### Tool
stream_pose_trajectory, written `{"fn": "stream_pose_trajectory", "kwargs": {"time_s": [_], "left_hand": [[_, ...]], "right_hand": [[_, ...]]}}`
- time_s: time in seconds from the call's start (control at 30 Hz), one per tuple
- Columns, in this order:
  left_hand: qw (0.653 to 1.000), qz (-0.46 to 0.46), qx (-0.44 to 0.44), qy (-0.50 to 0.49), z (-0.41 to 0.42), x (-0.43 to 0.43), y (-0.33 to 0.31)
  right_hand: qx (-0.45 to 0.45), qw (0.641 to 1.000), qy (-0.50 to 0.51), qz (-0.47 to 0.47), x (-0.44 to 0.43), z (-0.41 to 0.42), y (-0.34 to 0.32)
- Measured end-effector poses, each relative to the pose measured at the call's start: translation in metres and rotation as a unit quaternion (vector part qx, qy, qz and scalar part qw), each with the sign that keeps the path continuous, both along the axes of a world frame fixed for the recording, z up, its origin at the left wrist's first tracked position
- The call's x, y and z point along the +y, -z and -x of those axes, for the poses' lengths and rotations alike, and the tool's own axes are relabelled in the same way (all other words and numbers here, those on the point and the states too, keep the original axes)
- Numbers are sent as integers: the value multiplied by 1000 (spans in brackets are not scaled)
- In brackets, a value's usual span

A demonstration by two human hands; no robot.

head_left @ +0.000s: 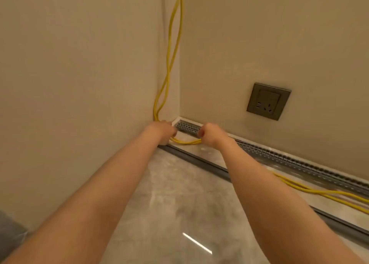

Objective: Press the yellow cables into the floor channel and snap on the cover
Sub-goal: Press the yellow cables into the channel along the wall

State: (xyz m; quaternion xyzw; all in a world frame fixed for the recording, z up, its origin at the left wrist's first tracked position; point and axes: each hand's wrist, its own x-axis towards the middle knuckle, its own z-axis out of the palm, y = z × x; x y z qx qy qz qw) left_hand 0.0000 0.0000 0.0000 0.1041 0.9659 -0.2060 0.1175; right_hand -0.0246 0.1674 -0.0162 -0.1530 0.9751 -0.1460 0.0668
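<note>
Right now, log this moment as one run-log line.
left hand: shut on yellow cables | right hand: shut on yellow cables | cables: outside floor channel, near corner | cover: not on

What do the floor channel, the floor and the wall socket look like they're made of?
Floor channel: likely metal, dull grey with rows of punched holes.
Floor: probably polished stone or tile, veined grey, mirroring a light strip.
Wall socket: plastic or metal, matte dark grey-brown; can't tell which.
</note>
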Motion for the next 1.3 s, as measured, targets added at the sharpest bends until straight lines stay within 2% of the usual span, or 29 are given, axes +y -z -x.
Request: {"fn": "stream_pose_trajectory", "kwargs": {"time_s": [0.07,0.2,0.3,0.37,0.5,0.67,0.83,0.93,1.1,1.3], "left_hand": [[998,41,25,30,10,0,3],[996,41,14,74,29,-4,10],[998,-15,-13,54,37,-12,10],[997,-41,-22,66,39,-18,13],[989,-87,1,116,52,-27,13],[974,-182,34,131,66,-21,-3],[961,-262,28,84,85,-7,-11],[971,-227,19,76,89,7,-4],[988,-91,44,119,95,22,13],[990,-95,35,93,104,15,21]], "right_hand": [[-15,997,-12,-69,-6,1,7],[38,986,-55,-151,-10,7,31],[87,984,-48,-145,-8,5,40],[83,987,-52,-124,-5,2,46],[87,991,-68,-71,14,-4,46],[109,993,-32,-20,35,1,30],[129,989,17,-66,47,10,-1],[136,986,32,-93,48,13,-7],[122,980,36,-154,44,18,-3],[68,981,16,-179,38,22,9]]}}
